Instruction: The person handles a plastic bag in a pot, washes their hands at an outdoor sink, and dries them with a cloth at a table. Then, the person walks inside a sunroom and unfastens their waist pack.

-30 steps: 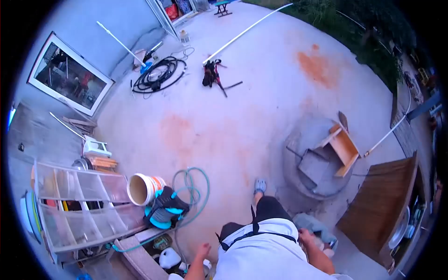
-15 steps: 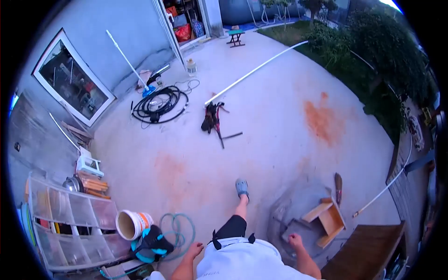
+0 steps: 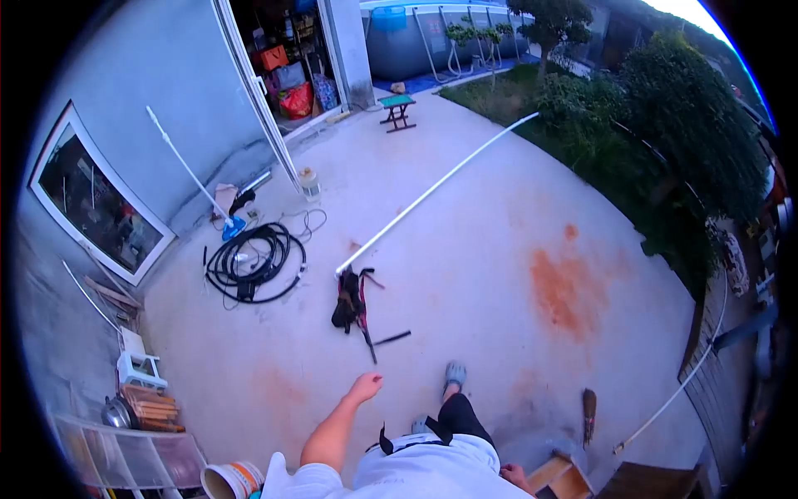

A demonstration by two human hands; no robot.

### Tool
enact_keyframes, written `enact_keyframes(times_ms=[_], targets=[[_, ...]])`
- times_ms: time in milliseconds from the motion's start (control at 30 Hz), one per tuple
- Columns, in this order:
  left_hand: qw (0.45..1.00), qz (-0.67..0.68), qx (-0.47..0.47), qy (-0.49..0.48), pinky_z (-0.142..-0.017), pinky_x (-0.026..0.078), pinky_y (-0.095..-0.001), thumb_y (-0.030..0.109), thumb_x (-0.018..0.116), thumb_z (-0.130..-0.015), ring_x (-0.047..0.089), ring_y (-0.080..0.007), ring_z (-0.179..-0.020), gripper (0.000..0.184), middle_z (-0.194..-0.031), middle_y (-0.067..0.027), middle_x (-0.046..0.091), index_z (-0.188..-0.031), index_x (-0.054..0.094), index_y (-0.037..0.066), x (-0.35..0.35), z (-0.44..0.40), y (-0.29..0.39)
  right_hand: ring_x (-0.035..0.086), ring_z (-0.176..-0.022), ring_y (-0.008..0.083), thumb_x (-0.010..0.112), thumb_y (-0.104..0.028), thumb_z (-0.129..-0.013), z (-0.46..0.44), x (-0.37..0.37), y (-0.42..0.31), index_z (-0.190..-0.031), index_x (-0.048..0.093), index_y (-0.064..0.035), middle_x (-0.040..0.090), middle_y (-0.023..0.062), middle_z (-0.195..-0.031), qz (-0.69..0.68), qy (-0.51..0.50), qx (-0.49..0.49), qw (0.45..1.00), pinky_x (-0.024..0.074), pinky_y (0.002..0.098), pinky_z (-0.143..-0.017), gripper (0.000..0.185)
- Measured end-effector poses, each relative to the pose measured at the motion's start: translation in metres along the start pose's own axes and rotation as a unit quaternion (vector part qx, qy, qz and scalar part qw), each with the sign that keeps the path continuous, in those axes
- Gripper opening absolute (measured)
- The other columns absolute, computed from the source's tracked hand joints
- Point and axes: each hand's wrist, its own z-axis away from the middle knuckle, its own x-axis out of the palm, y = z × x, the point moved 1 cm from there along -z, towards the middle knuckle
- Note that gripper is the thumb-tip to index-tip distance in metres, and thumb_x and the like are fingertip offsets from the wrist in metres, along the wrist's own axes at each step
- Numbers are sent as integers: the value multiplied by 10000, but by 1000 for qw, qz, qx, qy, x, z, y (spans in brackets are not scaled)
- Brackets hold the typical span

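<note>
I watch from a remote post as the left hand (image 3: 364, 387) reaches out on the near side of a black-and-red strap bundle (image 3: 344, 309), bare forearm angled up and forward from a white sleeve, wrist roughly in line with it. The fingers curl loosely inward and I see nothing in that grip; it shows too small for me to tell just how far it opens. The right hand (image 3: 515, 476) hangs low, well to the near right of the bundle, beside a wooden box (image 3: 572, 481). I cannot tell how far its grip is open, or whether it has hold of anything.

The bundle lies on the pale concrete floor (image 3: 465, 274), its long axis running roughly away from the wearer. One dark strap trails toward the wearer, while a short black strip at that end points off to the right. From the bundle's far end a white pole (image 3: 416, 207) stretches away to the far right, toward the garden. I make out a coil of black hose (image 3: 291, 287) to the bundle's left, a green-topped folding stool (image 3: 397, 101) beyond it, an orange stain (image 3: 565, 295) to its right, and a brush (image 3: 589, 416) to its near right.
</note>
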Motion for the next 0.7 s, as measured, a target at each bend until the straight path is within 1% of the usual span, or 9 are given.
enact_keyframes(times_ms=[33, 67, 200, 300, 367, 400, 467, 533, 700], targets=[[999, 37, 8, -5, -731, 442, -318, 216, 523, -730, 566, -240, -827, 294, -897, -146, 589, -953, 566, 28, -10, -29, 23, 570, -703, 147, 598, -208, -648, -18, 0, -21, -866, 619, -14, 619, 88, -771, 12, -9, 26, 1000, 460, 291, -656, 292], [997, 74, 17, -11, -723, 443, -307, 205, 525, -736, 568, -227, -818, 292, -890, -140, 591, -966, 558, 27, -20, -55, 40, 576, -701, 154, 605, -220, -644, -118, 0, 38, -853, 620, -13, 624, 94, -765, 108, -2, -73, 991, 463, 293, -656, 295], [993, 116, -7, -23, -705, 439, -291, 202, 539, -733, 564, -197, -791, 303, -874, -124, 593, -978, 547, 24, -38, -139, 53, 584, -698, 167, 620, -236, -644, -211, -13, -49, -845, 623, -18, 624, 97, -759, 137, -15, -100, 985, 464, 299, -663, 297], [994, 38, -100, -28, -687, 444, -316, 209, 569, -699, 572, -211, -764, 280, -823, -137, 604, -915, 585, 31, -36, -157, 5, 566, -555, 198, 535, -65, -705, -218, -39, -179, -846, 560, 4, 562, 103, -684, 206, -45, -128, 969, 478, 327, -475, 159], [981, 29, -162, -100, -679, 448, -330, 201, 576, -683, 578, -228, -737, 261, -799, -148, 609, -881, 609, 33, -45, -154, -15, 599, -617, 206, 556, -111, -704, -263, -50, -234, -847, 597, 6, 599, 105, -712, -11, -51, -13, 999, 486, 317, -539, 189], [971, 32, -192, -137, -674, 450, -335, 203, 580, -679, 579, -236, -725, 266, -792, -149, 611, -880, 611, 30, -54, -157, -16, 588, -561, 212, 523, -66, -725, -266, -60, -290, -843, 577, 15, 578, 111, -685, 0, -12, -46, 999, 477, 302, -473, 153], [962, 58, -259, -61, -642, 461, -327, 200, 588, -677, 585, -229, -672, 283, -765, -146, 611, -888, 603, 11, -63, -159, -21, 576, -547, 206, 523, -67, -728, -313, -84, -359, -844, 568, 20, 570, 108, -684, 88, 0, -117, 989, 473, 290, -472, 151], [936, 163, -310, 16, -474, 426, -248, 138, 568, -718, 550, -141, -592, 209, -706, -59, 572, -885, 597, 15, -74, -163, -5, 569, -547, 192, 517, -61, -732, -338, -101, -438, -875, 555, 18, 565, 100, -702, 33, -18, -141, 989, 469, 277, -473, 168], [892, 249, -377, 30, -533, 465, -290, 121, 591, -696, 575, -177, -603, 256, -769, -108, 603, -909, 582, -22, -85, -229, 23, 578, -584, 183, 495, -53, -752, -394, -106, -616, -923, 542, 1, 570, 102, -751, 77, 9, -165, 983, 469, 271, -491, 186]])
